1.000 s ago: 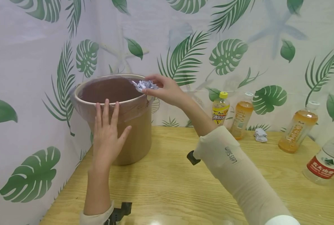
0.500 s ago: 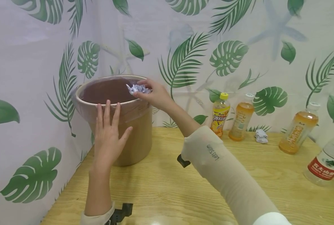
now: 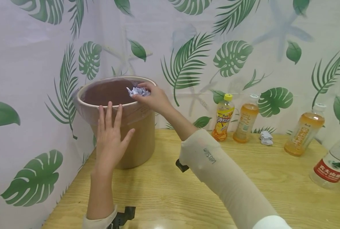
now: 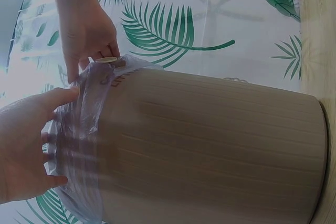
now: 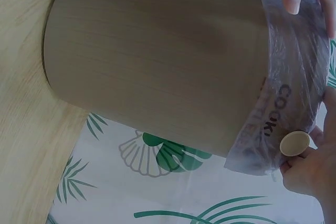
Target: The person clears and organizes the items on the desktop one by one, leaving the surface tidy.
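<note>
A tan trash bin (image 3: 139,143) stands on the wooden table, with a thin clear plastic bag (image 4: 86,135) folded over its rim. My right hand (image 3: 155,98) pinches a crumpled paper ball (image 3: 139,92) between thumb and fingers, at the right side of the bin's mouth. The wrist views do not show the ball; the bin hides it. My left hand (image 3: 110,144) lies with straight, spread fingers against the bin's near side, fingertips at the rim. In the left wrist view its fingers (image 4: 55,98) touch the bag. The bottom of the bin's inside is hidden.
Toward the back right stand a yellow-capped drink bottle (image 3: 223,117) and an orange drink bottle (image 3: 245,122). Beyond them are another crumpled paper ball (image 3: 266,138), a second orange drink bottle (image 3: 304,133) and a clear bottle with a red label (image 3: 330,167). A leaf-patterned sheet (image 3: 184,63) hangs behind.
My right hand has moved left and slightly down with the paper ball, from the bin's right rim to over its mouth. My left hand has stayed in place on the bin.
</note>
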The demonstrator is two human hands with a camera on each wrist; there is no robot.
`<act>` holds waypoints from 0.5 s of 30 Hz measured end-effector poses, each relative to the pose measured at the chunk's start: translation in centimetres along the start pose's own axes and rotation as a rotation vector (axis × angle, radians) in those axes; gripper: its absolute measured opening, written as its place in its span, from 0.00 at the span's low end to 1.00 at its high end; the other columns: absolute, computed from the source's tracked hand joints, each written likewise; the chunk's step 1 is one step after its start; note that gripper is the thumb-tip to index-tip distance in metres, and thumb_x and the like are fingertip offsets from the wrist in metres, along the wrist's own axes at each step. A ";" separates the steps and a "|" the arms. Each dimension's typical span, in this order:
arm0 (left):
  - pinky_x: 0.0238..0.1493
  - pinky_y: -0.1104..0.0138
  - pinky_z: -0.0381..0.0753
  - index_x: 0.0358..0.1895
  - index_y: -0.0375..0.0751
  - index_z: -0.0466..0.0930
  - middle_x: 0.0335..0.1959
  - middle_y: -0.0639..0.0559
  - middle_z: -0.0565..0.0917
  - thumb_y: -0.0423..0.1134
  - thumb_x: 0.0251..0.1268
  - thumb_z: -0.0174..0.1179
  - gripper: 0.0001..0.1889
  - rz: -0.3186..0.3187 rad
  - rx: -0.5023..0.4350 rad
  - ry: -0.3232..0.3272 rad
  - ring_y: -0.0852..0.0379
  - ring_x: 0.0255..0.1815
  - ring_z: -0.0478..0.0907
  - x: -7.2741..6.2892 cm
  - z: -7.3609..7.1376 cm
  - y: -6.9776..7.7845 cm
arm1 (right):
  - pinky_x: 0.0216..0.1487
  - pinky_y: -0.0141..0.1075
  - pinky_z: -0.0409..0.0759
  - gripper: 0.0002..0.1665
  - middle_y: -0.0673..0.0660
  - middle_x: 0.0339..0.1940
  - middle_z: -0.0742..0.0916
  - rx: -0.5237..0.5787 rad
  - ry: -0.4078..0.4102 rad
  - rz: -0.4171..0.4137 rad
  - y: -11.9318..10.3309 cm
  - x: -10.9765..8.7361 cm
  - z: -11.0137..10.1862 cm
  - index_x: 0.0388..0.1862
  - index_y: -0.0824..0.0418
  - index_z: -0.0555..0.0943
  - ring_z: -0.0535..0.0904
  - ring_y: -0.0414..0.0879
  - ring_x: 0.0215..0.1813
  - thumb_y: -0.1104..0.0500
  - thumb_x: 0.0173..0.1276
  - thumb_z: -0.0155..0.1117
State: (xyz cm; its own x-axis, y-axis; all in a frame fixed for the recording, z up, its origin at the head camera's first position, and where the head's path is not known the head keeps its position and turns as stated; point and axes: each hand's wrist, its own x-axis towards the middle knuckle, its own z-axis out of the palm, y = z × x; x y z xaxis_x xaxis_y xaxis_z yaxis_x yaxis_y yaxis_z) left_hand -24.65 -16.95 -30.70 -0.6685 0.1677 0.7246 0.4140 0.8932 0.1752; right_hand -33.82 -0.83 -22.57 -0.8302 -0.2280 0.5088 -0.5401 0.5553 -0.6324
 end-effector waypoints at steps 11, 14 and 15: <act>0.67 0.52 0.37 0.73 0.43 0.42 0.73 0.50 0.29 0.48 0.63 0.56 0.41 -0.013 0.004 -0.020 0.48 0.70 0.23 0.1 -0.1 0.0 | 0.54 0.35 0.68 0.29 0.55 0.57 0.78 0.079 0.050 -0.001 0.3 -0.1 0.8 0.58 0.58 0.75 0.71 0.47 0.56 0.51 0.58 0.68; 0.67 0.52 0.38 0.73 0.44 0.41 0.73 0.49 0.30 0.49 0.63 0.56 0.42 -0.012 0.008 -0.021 0.48 0.70 0.23 0.1 -0.1 -0.1 | 0.55 0.35 0.68 0.29 0.54 0.58 0.77 0.088 0.059 -0.002 0.5 -0.3 0.9 0.59 0.58 0.74 0.71 0.46 0.56 0.51 0.59 0.67; 0.67 0.51 0.38 0.73 0.44 0.41 0.73 0.49 0.30 0.49 0.63 0.56 0.42 -0.012 0.010 -0.020 0.48 0.70 0.23 0.1 -0.1 -0.1 | 0.55 0.35 0.68 0.29 0.54 0.58 0.77 0.091 0.061 -0.002 0.5 -0.3 0.9 0.59 0.57 0.74 0.71 0.46 0.56 0.51 0.59 0.67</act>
State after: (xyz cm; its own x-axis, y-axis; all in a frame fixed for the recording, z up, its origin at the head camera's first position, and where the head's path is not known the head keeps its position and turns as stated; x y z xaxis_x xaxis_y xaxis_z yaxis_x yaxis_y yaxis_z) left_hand -24.73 -17.05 -30.58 -0.6854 0.1651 0.7092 0.3999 0.8992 0.1772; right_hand -33.96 -1.23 -23.55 -0.8207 -0.1782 0.5428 -0.5541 0.4796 -0.6804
